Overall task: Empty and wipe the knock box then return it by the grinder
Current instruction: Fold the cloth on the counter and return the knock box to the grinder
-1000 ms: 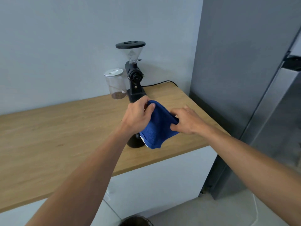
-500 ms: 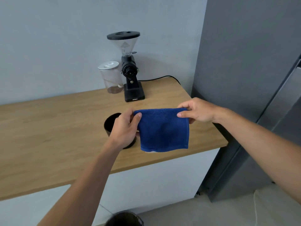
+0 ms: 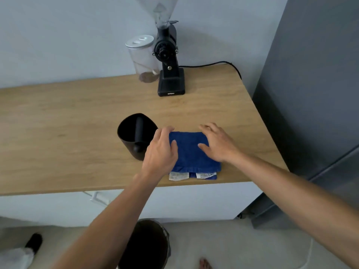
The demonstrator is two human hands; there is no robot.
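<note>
The black knock box [image 3: 129,133] stands upright on the wooden counter [image 3: 68,129], its knock bar across the open mouth. Just right of it a folded blue cloth [image 3: 191,154] lies flat near the counter's front edge, white labels showing at its near side. My left hand [image 3: 162,150] rests on the cloth's left edge, fingers spread. My right hand [image 3: 217,142] lies flat on its right part, fingers apart. The black grinder [image 3: 168,55] stands at the back by the wall.
A clear lidded jar [image 3: 142,55] sits left of the grinder, whose cord [image 3: 213,64] runs right along the wall. A grey fridge [image 3: 310,94] borders the counter's right end. A dark bin [image 3: 147,247] stands on the floor below.
The cloth was held stretched between both hands above the counter; now it lies folded on the counter with both hands flat on it. The camera has tilted down and moved closer.
</note>
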